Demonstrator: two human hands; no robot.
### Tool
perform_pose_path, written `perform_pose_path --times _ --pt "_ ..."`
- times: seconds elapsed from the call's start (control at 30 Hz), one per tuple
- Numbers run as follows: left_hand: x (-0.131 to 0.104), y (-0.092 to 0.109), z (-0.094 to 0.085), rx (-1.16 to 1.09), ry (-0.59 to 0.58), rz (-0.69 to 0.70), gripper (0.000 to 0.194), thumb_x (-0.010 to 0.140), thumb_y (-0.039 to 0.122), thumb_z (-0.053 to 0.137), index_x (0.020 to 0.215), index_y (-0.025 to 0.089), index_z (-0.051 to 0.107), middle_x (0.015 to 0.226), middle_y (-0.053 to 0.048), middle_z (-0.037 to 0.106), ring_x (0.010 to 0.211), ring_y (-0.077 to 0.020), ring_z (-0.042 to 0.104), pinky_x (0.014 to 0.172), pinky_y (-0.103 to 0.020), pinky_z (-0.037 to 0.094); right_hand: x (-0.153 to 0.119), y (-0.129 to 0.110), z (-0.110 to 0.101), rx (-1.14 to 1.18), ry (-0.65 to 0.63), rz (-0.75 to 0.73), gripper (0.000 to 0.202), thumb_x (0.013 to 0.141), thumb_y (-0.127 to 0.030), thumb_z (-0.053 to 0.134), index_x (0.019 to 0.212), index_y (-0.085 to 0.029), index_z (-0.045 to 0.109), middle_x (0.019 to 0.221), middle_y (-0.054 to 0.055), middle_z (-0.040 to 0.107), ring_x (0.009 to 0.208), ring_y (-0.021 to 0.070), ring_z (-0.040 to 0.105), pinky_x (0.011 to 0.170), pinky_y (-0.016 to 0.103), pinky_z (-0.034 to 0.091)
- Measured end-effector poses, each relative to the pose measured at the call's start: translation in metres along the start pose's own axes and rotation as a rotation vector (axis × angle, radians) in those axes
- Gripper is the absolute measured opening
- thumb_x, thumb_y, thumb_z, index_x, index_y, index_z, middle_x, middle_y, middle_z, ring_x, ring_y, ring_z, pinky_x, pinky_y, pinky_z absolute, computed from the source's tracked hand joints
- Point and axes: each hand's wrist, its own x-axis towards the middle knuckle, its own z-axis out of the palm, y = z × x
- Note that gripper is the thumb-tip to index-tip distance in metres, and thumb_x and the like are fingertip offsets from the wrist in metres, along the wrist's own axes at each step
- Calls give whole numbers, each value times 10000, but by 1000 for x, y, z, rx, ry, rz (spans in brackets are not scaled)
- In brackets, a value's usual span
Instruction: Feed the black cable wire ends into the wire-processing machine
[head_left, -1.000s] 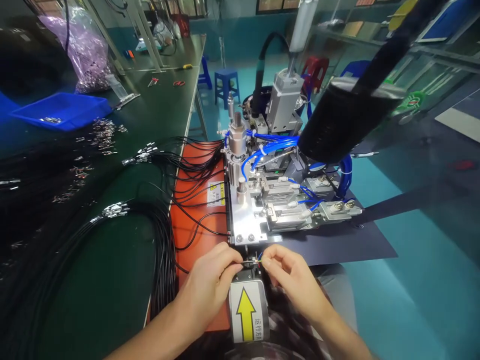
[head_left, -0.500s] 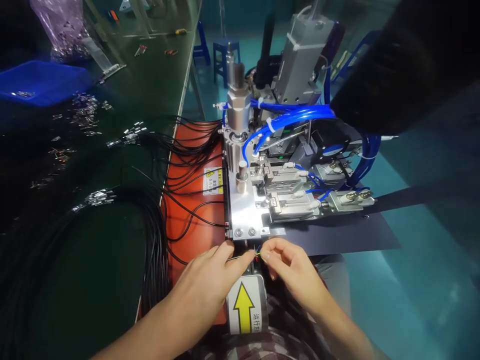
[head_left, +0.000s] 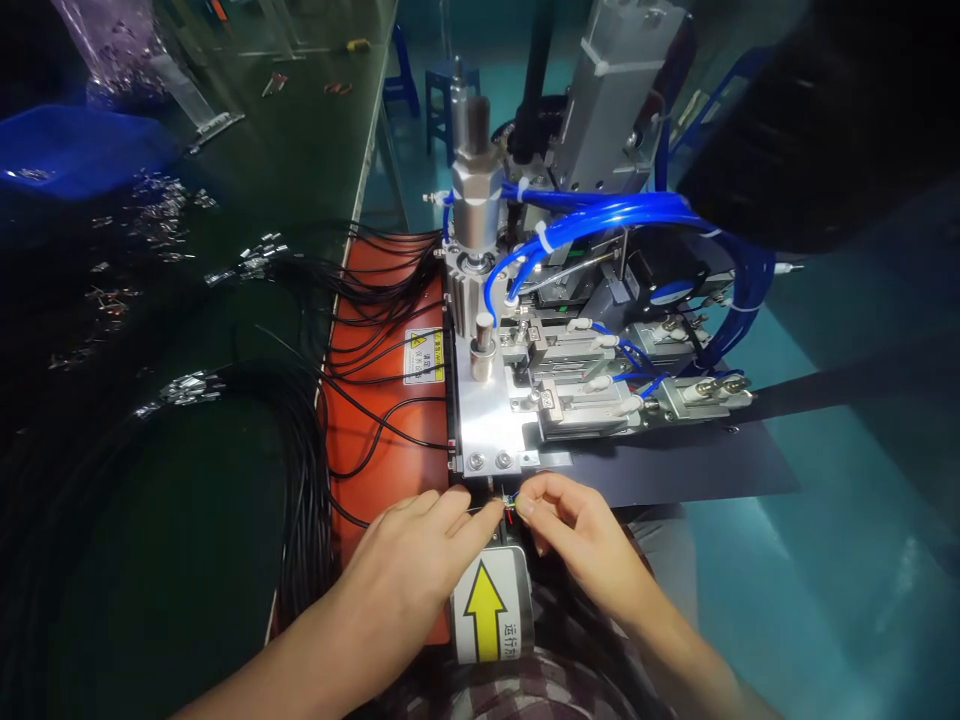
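Note:
Thin coloured wires (head_left: 510,504), with red, green and blue among them, lie between my two hands at the front of the metal machine (head_left: 491,425). My left hand (head_left: 431,540) is closed on the cable end, its thumb and fingertips at the left of the wires. From the right, my right hand (head_left: 574,525) pinches the wire tips between thumb and forefinger. Just below the wires sits a rounded part with a yellow arrow label (head_left: 484,610). Black cables (head_left: 390,425) run over the orange-red surface (head_left: 386,465) to the machine's left side.
Bundled black cables (head_left: 304,500) with metal ends lie on the dark green table (head_left: 210,520). A blue tray (head_left: 90,150) and scattered small metal parts (head_left: 169,215) are at the upper left. Blue air hoses (head_left: 622,210) arch over the machine. Stools (head_left: 442,100) stand behind.
The view has shifted slightly. My hands keep nearly the same hold, and the coloured wires sit a little closer to my left fingertips.

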Motion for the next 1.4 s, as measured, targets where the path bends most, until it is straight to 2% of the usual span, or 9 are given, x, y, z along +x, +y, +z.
perform_pose_path --times 0.6,0.97,1.17,1.4 --pt "1 -2 0 -35 -43 -9 519 778 4 459 1267 177 488 1001 -74 632 813 -222 596 714 -366 534 1 0 0 61 -3 43 264 775 -426 609 706 -176 558 533 -61 440 490 112 383 484 234 332" --pt "1 0 -3 -56 -88 -35 514 798 19 474 1286 181 473 998 -72 632 833 -227 594 725 -370 530 2 -1 1 130 16 18 235 787 -371 611 672 -174 556 538 -59 456 491 107 404 494 231 337" --pt "0 0 -4 -70 -70 -42 520 782 2 459 1268 185 478 1007 -71 629 843 -231 596 727 -374 529 1 2 1 98 22 35 217 795 -376 610 744 -172 554 531 -69 433 491 106 377 484 230 323" --pt "-2 -3 -2 -118 -53 -32 557 765 -15 410 1276 205 446 1020 -62 616 858 -226 584 738 -376 524 0 5 -1 80 12 30 193 801 -342 610 748 -164 558 518 -58 487 483 108 434 505 235 333"
